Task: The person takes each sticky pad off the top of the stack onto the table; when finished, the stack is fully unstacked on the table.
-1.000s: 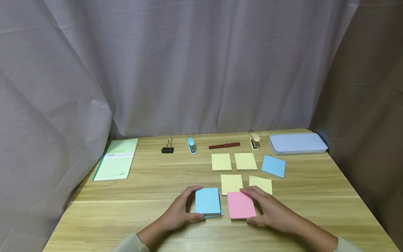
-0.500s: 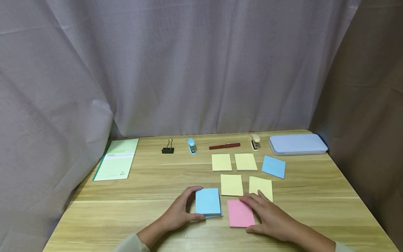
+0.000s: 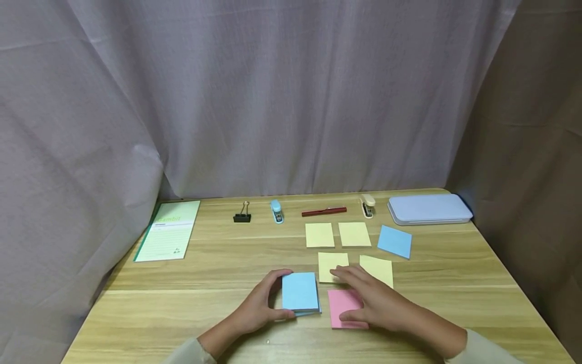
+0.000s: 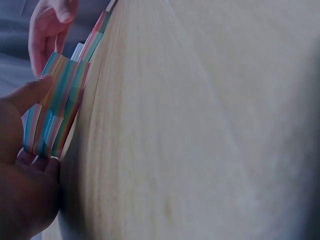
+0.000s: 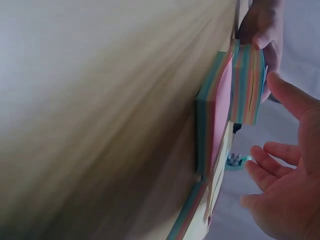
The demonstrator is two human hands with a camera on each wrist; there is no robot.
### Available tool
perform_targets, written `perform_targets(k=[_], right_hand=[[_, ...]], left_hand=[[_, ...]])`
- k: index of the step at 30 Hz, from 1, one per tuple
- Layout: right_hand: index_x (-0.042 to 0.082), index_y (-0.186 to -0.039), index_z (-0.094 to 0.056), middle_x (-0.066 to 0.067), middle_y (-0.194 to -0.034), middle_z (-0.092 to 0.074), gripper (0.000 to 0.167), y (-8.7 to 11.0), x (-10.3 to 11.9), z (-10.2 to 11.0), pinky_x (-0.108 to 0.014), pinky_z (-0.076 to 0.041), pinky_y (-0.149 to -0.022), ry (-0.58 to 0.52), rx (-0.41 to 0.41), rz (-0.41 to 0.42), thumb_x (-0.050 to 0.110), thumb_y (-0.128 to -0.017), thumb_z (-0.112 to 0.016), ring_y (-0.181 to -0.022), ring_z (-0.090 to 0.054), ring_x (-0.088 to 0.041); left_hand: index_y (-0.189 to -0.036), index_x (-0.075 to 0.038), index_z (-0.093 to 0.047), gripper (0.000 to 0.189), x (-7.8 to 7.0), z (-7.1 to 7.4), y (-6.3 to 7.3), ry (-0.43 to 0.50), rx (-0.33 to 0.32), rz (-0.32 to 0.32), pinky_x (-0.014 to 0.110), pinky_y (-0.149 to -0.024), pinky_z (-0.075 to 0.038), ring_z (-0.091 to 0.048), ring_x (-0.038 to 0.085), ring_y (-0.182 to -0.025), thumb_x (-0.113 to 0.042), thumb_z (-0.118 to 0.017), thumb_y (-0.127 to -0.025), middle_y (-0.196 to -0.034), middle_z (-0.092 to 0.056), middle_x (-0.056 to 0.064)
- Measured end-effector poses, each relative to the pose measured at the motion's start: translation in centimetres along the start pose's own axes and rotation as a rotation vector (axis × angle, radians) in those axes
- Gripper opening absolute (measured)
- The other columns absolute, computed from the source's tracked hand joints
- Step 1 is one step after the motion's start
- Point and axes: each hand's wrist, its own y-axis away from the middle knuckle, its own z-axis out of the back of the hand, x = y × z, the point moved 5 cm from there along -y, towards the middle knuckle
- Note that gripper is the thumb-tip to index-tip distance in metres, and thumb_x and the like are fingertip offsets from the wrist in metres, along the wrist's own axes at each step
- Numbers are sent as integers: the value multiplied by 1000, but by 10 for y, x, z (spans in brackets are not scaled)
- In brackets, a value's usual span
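Hanging at the back: grey fabric curtain [image 3: 273, 101] in loose folds, browner and darker at the right side.
Pale wood-grain tabletop [image 3: 182, 288]: spreads across the lower part of the head view.
Right hand [image 3: 377, 303]: holding nothing, fingers and thumb spread above a square pink-topped paper pad [image 3: 337, 299]; the right wrist view shows a gap between them.
Left hand [image 3: 259, 306]: gripping a square blue-topped stack of paper pads [image 3: 300, 291], thumb on the near side, fingers on the far side.
Mint-green paper notebook [image 3: 168, 232]: flat at the far left.
Pale-blue rounded rectangular case [image 3: 429, 208]: far right corner.
Blue-topped stack: just left of the pink-topped pad, edges striped in several colours, a lower layer jutting out slightly.
Pink-topped pad: flat on the wood, partly hidden by the right hand.
Four pale-yellow square paper pads [image 3: 320, 235]: two rows beyond the pink one.
Single blue square pad [image 3: 395, 241]: turned askew, right of the yellow ones.
Slim dark-red pen [image 3: 324, 211]: between a small light-blue stapler [image 3: 277, 211] and a small cream stapler [image 3: 368, 206].
Black metal binder clip [image 3: 242, 217]: left of both staplers, handles up.
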Motion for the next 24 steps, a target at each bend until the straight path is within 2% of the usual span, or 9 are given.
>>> perform_targets(k=[4, 12, 19, 24], right_hand=[[19, -157, -42, -8, -156, -44, 90, -17, 5, -7, -59, -47, -107, -59, 42, -3, 46, -83, -85, -140, -47, -34], [8, -156, -41, -10, -153, -47, 94, -44, 15, -24, -56, -48, -108, -138, 100, 42, 44, -82, -86, -136, -52, -32], [5, -155, -41, -9, -154, -47, 95, -54, 21, -36, -54, -46, -110, -147, 124, 57, 41, -81, -88, -136, -50, -28], [5, -155, -42, -5, -152, -48, 91, -55, 22, -42, -51, -49, -108, -129, 108, 60, 38, -83, -87, -132, -54, -25]], left_hand=[[-153, -8, -37, 92, 0, 0, 0, 10, 11, -10, 41, -123, -31, -42, 23, -145, -13, -91, -78, -151, -48, 6], [-154, -7, -35, 92, -1, 0, 0, -13, 20, -30, 41, -123, -31, -40, 24, -147, -11, -90, -79, -153, -46, 6], [-153, -12, -38, 88, 0, 0, 0, -52, 13, -32, 41, -122, -32, -43, 22, -145, -15, -89, -82, -150, -48, 2], [-152, -14, -39, 86, 1, 0, 1, -76, 9, -32, 41, -122, -32, -43, 22, -144, -18, -89, -83, -149, -48, 0]])
